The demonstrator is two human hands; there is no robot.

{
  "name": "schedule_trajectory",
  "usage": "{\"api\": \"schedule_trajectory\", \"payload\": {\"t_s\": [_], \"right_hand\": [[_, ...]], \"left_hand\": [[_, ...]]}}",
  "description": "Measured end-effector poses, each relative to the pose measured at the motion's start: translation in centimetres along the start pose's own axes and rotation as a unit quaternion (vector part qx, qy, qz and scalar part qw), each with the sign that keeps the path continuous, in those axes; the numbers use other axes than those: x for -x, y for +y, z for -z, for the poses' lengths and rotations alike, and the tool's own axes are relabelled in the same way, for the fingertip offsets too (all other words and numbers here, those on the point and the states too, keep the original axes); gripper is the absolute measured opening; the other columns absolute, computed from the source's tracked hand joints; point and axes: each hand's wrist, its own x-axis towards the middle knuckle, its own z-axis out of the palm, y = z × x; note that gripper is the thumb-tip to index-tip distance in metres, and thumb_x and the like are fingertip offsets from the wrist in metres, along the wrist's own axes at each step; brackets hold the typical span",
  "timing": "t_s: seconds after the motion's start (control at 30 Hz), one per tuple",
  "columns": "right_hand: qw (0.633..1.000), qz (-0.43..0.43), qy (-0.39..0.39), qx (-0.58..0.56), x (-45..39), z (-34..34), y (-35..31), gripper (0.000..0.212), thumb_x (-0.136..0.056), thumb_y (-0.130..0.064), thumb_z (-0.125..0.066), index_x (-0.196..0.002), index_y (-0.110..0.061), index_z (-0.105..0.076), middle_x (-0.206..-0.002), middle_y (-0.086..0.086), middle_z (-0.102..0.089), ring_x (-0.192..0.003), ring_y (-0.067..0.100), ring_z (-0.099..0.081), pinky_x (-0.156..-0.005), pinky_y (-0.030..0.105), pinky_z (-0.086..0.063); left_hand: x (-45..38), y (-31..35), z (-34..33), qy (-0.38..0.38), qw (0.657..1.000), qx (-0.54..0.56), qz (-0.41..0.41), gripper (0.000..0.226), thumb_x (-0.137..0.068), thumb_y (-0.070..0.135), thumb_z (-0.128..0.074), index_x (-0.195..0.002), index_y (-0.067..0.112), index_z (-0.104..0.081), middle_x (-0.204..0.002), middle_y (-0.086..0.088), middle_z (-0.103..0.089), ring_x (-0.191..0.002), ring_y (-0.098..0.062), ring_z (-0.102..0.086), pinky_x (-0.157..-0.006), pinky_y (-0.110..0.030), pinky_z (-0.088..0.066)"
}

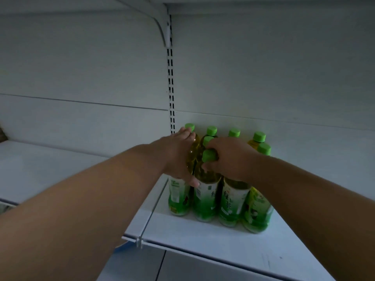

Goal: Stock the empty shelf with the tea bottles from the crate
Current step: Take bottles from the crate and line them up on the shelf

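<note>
Several green-capped tea bottles (229, 201) with green and white labels stand grouped at the left end of a white shelf (203, 236). My left hand (176, 157) presses against the left side of the group, fingers spread along a bottle's shoulder and thumb down by the labels. My right hand (229, 157) grips the neck of a front bottle (205, 191) just under its green cap. The rear bottles are partly hidden behind my hands. No crate shows in the view.
A slotted upright (171, 94) runs down the white back panel behind the bottles. A second white shelf (50, 165) lies to the left, separated by a clear divider (151, 211). Another shelf on a bracket (160, 29) hangs overhead.
</note>
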Motion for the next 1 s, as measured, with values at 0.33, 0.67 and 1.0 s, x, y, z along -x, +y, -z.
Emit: {"api": "schedule_trajectory", "payload": {"t_s": [0.33, 0.67, 1.0], "right_hand": [[0.991, -0.059, 0.09, -0.08, -3.3, 1.3, 2.4, 0.004, -0.094, -0.029, -0.059, -0.094, -0.033, -0.061, -0.09, -0.01, -0.062, -0.081, 0.013, -0.057, -0.059, 0.024, -0.038], [0.997, -0.048, 0.003, 0.052, -5.8, 1.0, 1.4, 0.036, -0.087, -0.03, -0.072, -0.121, -0.018, -0.065, -0.122, 0.007, -0.064, -0.115, 0.028, -0.057, -0.079, 0.025, -0.037], [0.998, -0.039, 0.034, 0.034, -6.2, 0.6, 2.3, 0.042, -0.083, -0.037, -0.077, -0.119, -0.019, -0.066, -0.119, 0.005, -0.064, -0.111, 0.026, -0.057, -0.082, 0.027, -0.041]], "left_hand": [[-1.0, 0.0, 0.2, -0.004, 0.999, 0.044, 0.0, 0.148, -0.058, 0.076, -0.079, -0.159, 0.017, 0.011, -0.166, -0.005, 0.019, -0.15, -0.02, 0.022, -0.121, -0.04, 0.001], [-1.1, -0.3, -0.8, 0.022, 0.998, 0.064, -0.005, 0.149, -0.056, 0.074, -0.081, -0.16, 0.016, 0.01, -0.166, -0.004, 0.019, -0.15, -0.018, 0.021, -0.121, -0.037, 0.003], [-1.0, -0.6, -0.7, 0.018, 0.999, 0.049, 0.003, 0.151, -0.055, 0.074, -0.082, -0.159, 0.015, 0.011, -0.167, -0.005, 0.016, -0.151, -0.018, 0.019, -0.12, -0.036, 0.0]]}}
